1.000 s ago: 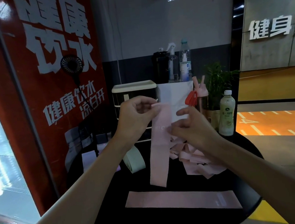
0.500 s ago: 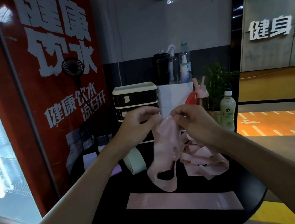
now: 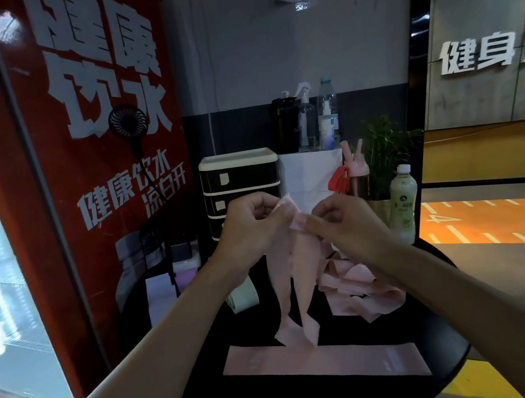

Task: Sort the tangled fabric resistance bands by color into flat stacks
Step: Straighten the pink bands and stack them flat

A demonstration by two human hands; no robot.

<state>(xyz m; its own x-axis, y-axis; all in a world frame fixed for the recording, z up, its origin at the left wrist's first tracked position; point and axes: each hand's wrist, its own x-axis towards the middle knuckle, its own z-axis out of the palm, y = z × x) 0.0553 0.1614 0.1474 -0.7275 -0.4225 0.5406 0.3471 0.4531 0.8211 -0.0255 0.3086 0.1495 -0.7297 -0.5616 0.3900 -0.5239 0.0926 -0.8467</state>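
1. A person's left hand and right hand met above a round black desk.
2. The left fingers were curled and pinched the top edge of a pink band.
3. The right fingers were curled too and pinched the same edge, just beside the left fingers.
4. The held band hung down in two twisted strands. Its lower end reached a flat pink band, but contact could not be told.
5. The flat band lay stretched left to right on the near part of the desk.
6. A tangled pile of pink bands sat on the desk's right side, below the right wrist.
7. A pale green band lay left of the hanging strands.
8. A drawer unit stood at the far side, and a pale bottle stood at the far right.
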